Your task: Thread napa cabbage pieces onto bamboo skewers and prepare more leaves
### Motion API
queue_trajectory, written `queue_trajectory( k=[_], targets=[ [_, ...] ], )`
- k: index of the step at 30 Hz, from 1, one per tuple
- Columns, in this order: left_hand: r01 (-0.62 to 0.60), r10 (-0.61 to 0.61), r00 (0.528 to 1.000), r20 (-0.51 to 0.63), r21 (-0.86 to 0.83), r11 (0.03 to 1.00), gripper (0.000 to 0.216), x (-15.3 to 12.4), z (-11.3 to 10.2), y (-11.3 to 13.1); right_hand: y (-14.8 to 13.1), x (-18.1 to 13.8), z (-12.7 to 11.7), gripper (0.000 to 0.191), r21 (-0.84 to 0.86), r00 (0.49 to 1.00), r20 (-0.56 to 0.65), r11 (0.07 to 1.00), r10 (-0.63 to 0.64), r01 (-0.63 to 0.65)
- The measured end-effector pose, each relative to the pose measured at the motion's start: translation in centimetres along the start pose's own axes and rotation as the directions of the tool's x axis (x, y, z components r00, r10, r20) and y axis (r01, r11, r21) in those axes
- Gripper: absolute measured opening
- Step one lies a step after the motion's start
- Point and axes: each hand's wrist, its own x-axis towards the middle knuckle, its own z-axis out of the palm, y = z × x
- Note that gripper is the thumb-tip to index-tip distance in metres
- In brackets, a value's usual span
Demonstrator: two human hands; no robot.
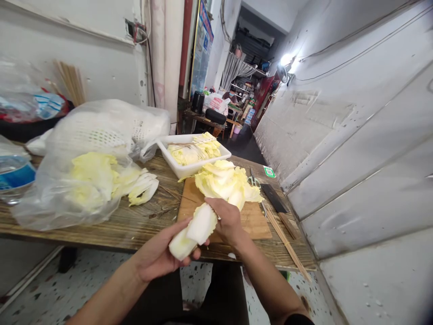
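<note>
My left hand (158, 255) is closed under a folded piece of pale cabbage leaf (194, 230), holding its white stem end just off the table's front edge. My right hand (228, 219) is closed on the upper part of the same leaf, fingers curled over it. Right behind my hands a wooden cutting board (253, 221) carries a heap of loose cabbage leaves (225, 183). Bamboo skewers (284, 239) lie on the table to the right of the board.
A white tray (176, 169) with skewered cabbage sits behind the board. A clear plastic bag (50, 198) of cabbage lies at left on the wooden table (135, 225). A cleaver (274, 198) and scissors (253, 180) lie at right, close to the grey wall (365, 158).
</note>
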Motion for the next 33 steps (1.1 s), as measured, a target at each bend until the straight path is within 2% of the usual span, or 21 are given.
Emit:
queue_trajectory(
  k=[3,5,6,8,12,14,16,19,20,21,22,23,25,27,29,33],
  targets=[
    [-0.107,0.109,0.993,-0.039,0.054,0.993,0.044,-0.2,-0.3,-0.3,0.2,0.6,-0.2,0.039,0.040,0.989,-0.098,0.994,0.107,-0.103],
    [-0.109,0.109,0.993,-0.040,0.015,0.994,0.038,-0.1,-0.8,-0.3,0.3,2.1,-0.8,0.051,0.113,0.954,-0.167,0.966,0.249,-0.232],
    [-0.080,0.079,0.996,-0.030,-0.039,0.996,0.033,-0.1,-1.1,-0.2,0.3,3.3,-1.1,0.054,0.180,0.917,-0.178,0.928,0.357,-0.326],
    [-0.041,0.041,0.999,-0.006,-0.163,0.986,0.030,0.1,-1.6,0.1,0.7,6.3,-1.9,0.052,0.227,0.880,-0.157,0.884,0.448,-0.409],
    [-0.125,0.120,0.992,-0.036,-0.236,0.964,0.027,0.4,-1.7,0.6,1.4,11.7,-2.5,0.047,0.203,0.839,-0.053,0.828,0.542,-0.522],
    [-0.138,0.125,0.990,-0.070,-0.234,0.962,0.029,0.5,-1.5,0.7,1.5,12.1,-2.2,0.049,0.147,0.821,0.003,0.811,0.572,-0.566],
    [-0.158,0.132,0.983,-0.124,-0.226,0.961,0.031,0.6,-1.5,0.7,1.1,10.3,-1.5,0.053,0.080,0.815,0.032,0.811,0.579,-0.580],
    [-0.202,0.161,0.964,-0.212,-0.191,0.961,0.032,1.2,-1.8,0.6,0.0,4.9,-0.3,0.078,-0.008,0.870,0.099,0.875,0.482,-0.484],
    [-0.208,0.165,0.958,-0.235,-0.173,0.963,0.031,1.4,-2.0,0.5,-0.4,3.0,0.2,0.087,-0.063,0.918,0.228,0.945,0.326,-0.320],
    [-0.208,0.164,0.953,-0.256,-0.153,0.966,0.029,1.6,-2.1,0.3,-0.8,1.3,0.6,0.101,-0.078,0.927,0.342,0.988,0.155,-0.136],
    [-0.201,0.159,0.948,-0.274,-0.133,0.971,0.026,1.8,-2.2,0.2,-1.0,-0.1,1.0,0.112,-0.083,0.906,0.422,0.996,0.005,0.033],
    [-0.187,0.149,0.946,-0.288,-0.111,0.976,0.024,2.0,-2.2,0.0,-1.2,-1.1,1.4,0.115,-0.084,0.881,0.457,0.980,-0.123,0.181],
    [-0.157,0.129,0.946,-0.299,-0.073,0.985,0.025,2.2,-2.0,-0.2,-1.1,-2.4,1.8,0.112,-0.107,0.863,0.425,0.932,-0.272,0.346],
    [-0.154,0.133,0.945,-0.300,-0.048,0.987,0.038,2.0,-1.4,-0.5,-0.7,-3.0,1.9,0.105,-0.155,0.889,0.339,0.914,-0.307,0.375],
    [-0.206,0.197,0.938,-0.285,-0.005,0.978,0.052,1.7,-0.6,-0.7,-0.3,-3.4,1.6,0.105,-0.210,0.920,0.271,0.915,-0.284,0.345],
    [-0.398,0.428,0.879,-0.209,0.172,0.901,0.048,1.1,0.8,-1.2,-0.5,-4.1,0.8,0.101,-0.245,0.960,0.167,0.933,-0.226,0.263]
  ],
)
